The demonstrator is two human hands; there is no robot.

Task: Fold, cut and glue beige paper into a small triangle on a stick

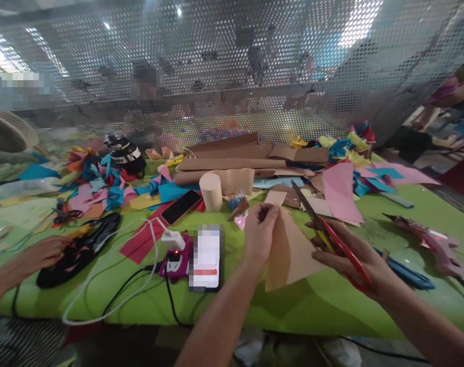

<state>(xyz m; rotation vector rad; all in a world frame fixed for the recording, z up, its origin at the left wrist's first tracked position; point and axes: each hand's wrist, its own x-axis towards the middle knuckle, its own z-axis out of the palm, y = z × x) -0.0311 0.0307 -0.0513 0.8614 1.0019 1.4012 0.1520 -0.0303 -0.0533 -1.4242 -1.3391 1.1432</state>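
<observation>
Two bare hands meet a piece of brown paper over the near part of the green bench. The left hand is clamped on the paper's top edge, thumb against fingers. The right hand is closed around red-handled scissors, whose dark blades point up and away, beyond the paper's right edge; its fingertips are close to the paper, though whether they touch it is unclear.

Left of the paper lies a lit phone, just beside a purple power socket with a white plug in it. Farther left, a co-worker's hand reaches over a dark, open item; what it grips cannot be told. To the right rests a pink glue gun.

Behind these, a dark phone lies near an upright beige cylinder. Pink paper lies beyond the scissors, and cardboard is stacked before a perforated metal screen.
</observation>
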